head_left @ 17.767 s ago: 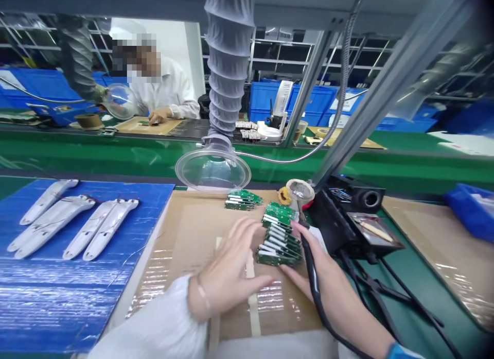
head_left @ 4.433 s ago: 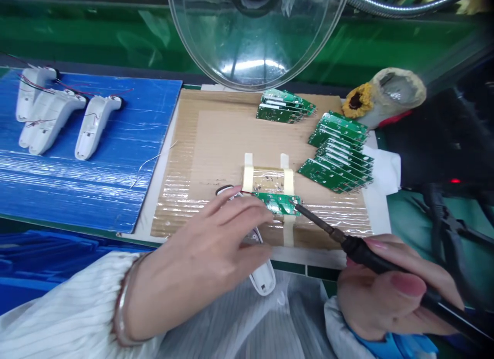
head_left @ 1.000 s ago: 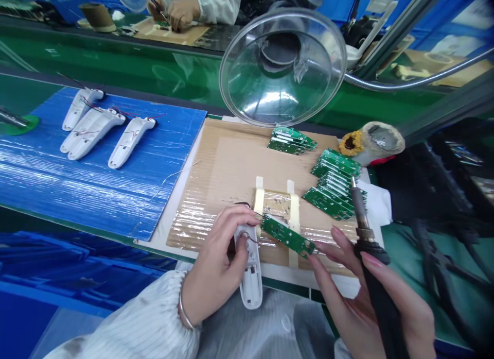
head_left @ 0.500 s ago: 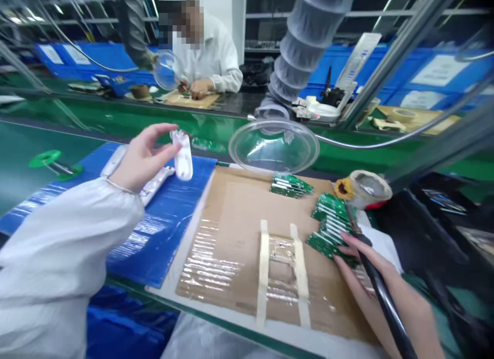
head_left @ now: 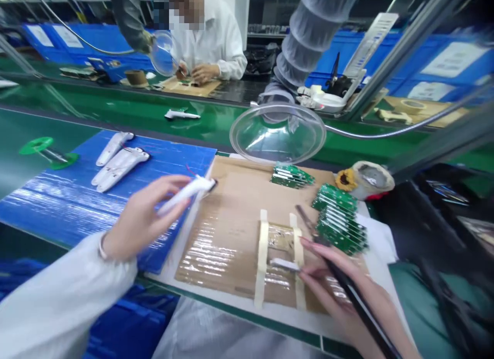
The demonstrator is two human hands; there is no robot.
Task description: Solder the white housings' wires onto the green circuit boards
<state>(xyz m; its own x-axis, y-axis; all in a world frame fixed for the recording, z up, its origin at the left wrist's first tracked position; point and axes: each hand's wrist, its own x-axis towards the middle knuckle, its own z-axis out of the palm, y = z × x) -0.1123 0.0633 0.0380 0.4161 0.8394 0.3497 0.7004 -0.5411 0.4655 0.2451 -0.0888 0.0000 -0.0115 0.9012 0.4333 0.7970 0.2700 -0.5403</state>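
Left hand (head_left: 141, 220) is closing fingers around a long white plastic handle shell (head_left: 188, 190), holding it tilted over the left edge of the brown taped cardboard work mat (head_left: 227, 230); the shell's dark tip with thin red wires is pointing toward the mat, details blurred by motion. Right hand (head_left: 339, 292) is gripping a dark soldering iron (head_left: 339, 279) pen-style, its tip reaching up toward the mat's middle, while its fingertips are pinching a small pale flat piece (head_left: 284, 265) on the two beige tape strips (head_left: 262, 256); what that piece is cannot be made out. Right of the strips, a fanned row of green circuit boards (head_left: 339, 220) is lying on the mat, with a smaller stack (head_left: 291, 176) at the mat's far edge under the clear round fume hood (head_left: 278, 133). Left of the mat, more white shells (head_left: 118, 163) are lying on a blue corrugated sheet (head_left: 77, 204). Beyond the mat, a person in white (head_left: 208, 39) is working at another bench. The iron's cable is cut off at the bottom edge.
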